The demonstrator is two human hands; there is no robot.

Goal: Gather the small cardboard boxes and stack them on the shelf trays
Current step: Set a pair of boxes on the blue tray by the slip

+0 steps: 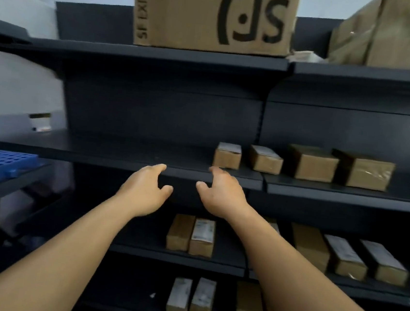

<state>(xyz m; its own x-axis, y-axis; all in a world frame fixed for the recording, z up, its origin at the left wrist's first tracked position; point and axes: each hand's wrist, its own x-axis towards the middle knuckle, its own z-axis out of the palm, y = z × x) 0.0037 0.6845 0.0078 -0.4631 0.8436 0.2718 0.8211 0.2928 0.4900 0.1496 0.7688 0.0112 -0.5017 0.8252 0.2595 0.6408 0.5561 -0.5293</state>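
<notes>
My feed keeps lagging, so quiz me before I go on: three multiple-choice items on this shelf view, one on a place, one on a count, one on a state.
1. Where is the big printed carton?
A. on the top shelf
B. on the floor
C. in the blue crate

2. How many small boxes stand on the middle shelf, at hand height?
A. one
B. four
C. nine

3. What are the two hands doing?
A. both grip one box
B. the left holds a box
C. both are open and hold nothing

Answers:
1 A, it sits on the uppermost dark shelf.
2 B, two smaller boxes and two larger ones stand in a row at the right.
3 C, the left hand and the right hand reach toward the shelf edge with fingers loose and nothing between them.
</notes>
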